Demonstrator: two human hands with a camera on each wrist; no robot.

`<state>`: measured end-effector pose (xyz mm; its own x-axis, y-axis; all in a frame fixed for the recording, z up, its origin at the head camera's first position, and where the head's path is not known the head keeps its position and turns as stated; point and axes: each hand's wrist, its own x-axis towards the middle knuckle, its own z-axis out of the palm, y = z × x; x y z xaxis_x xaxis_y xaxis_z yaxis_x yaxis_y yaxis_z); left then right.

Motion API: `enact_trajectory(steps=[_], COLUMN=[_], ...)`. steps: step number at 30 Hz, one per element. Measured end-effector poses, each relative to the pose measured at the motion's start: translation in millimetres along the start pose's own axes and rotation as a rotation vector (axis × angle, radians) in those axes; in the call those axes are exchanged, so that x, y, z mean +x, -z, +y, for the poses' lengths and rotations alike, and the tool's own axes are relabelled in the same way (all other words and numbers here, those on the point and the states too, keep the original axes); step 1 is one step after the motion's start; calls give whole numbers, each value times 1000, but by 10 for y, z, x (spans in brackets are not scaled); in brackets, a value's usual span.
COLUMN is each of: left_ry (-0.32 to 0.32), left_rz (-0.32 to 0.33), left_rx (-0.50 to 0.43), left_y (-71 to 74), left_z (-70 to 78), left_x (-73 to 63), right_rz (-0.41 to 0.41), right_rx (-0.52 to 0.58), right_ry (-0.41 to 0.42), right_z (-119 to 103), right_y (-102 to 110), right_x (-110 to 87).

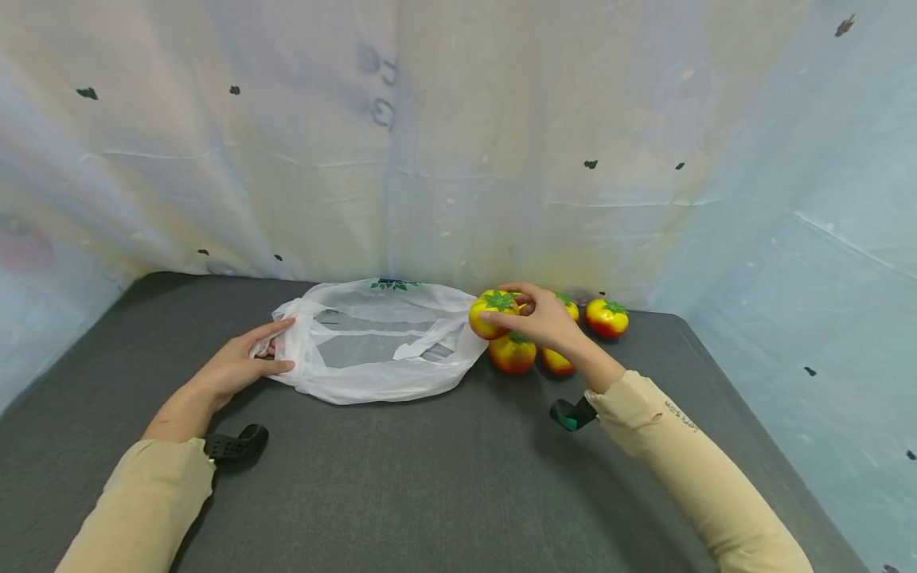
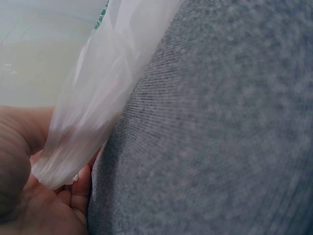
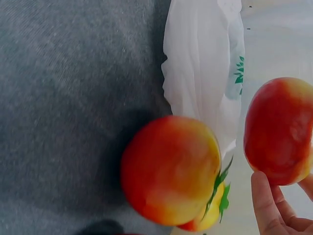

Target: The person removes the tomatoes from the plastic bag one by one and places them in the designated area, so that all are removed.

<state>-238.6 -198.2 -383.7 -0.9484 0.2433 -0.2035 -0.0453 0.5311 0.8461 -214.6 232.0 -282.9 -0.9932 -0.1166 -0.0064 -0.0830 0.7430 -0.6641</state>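
A white plastic bag [image 1: 387,386] lies on the grey table with its mouth spread wide. At its left end my left hand [image 1: 236,362] grips the bunched plastic between thumb and fingers; the left wrist view shows the gathered bag [image 2: 93,112] running into the palm. My right hand [image 1: 548,318] holds a yellow-and-red tomato [image 1: 483,306] with a green leafy top, raised at the bag's right end. Thumb and fingers pinch it from its sides. Directly below sits another tomato [image 1: 512,358], also large in the right wrist view.
More tomatoes stand right of the bag: one partly behind my right hand [image 1: 557,364], one farther back [image 1: 571,309], and one off to the right [image 1: 606,320]. A pale printed sheet [image 1: 466,159] hangs behind the table. Dark straps [image 1: 236,446] sit at both wrists.
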Motion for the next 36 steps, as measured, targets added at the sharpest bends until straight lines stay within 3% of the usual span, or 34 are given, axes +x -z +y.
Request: enact_trajectory(steps=[36], left_ry=[-8], left_rz=[-23], left_rx=[36], left_y=[13], left_z=[-15], left_x=[18], right_rz=[94], right_rx=[-78], right_ry=[-176], right_z=[415], right_y=[563], right_x=[-286])
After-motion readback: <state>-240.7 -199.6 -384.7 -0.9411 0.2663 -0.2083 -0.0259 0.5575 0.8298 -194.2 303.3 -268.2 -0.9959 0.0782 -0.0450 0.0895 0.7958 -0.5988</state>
